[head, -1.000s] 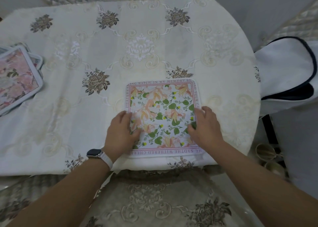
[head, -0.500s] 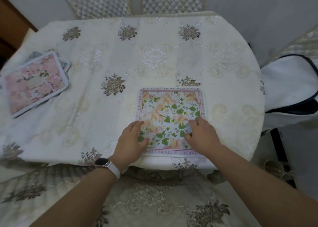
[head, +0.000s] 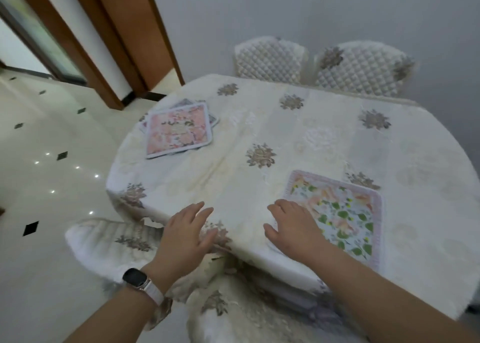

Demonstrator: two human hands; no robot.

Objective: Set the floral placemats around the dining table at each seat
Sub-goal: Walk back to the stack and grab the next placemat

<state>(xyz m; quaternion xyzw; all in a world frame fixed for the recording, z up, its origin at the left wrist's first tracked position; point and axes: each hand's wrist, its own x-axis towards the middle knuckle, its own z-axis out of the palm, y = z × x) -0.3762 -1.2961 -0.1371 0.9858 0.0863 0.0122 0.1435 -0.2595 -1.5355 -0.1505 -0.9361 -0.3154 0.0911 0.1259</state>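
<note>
A floral placemat (head: 345, 212) with green leaves and orange flowers lies flat near the table's front edge. My right hand (head: 292, 227) rests with spread fingers on its left edge, holding nothing. Left of it, off the mat, my left hand (head: 188, 232) hovers open over the table edge, a watch on its wrist. A stack of pink floral placemats (head: 178, 129) sits at the far left of the round table (head: 298, 140), its cloth cream with embroidered flowers.
Two quilted chairs (head: 322, 64) stand at the table's far side. A covered chair (head: 122, 241) is pushed in at the front left, and another chair seat (head: 233, 314) is below my arms. Tiled floor and a wooden door frame (head: 85, 38) lie to the left.
The view has swung left and up. My left hand came off the green-leaf placemat and moved left to the table edge. My right hand slid to the mat's left edge.
</note>
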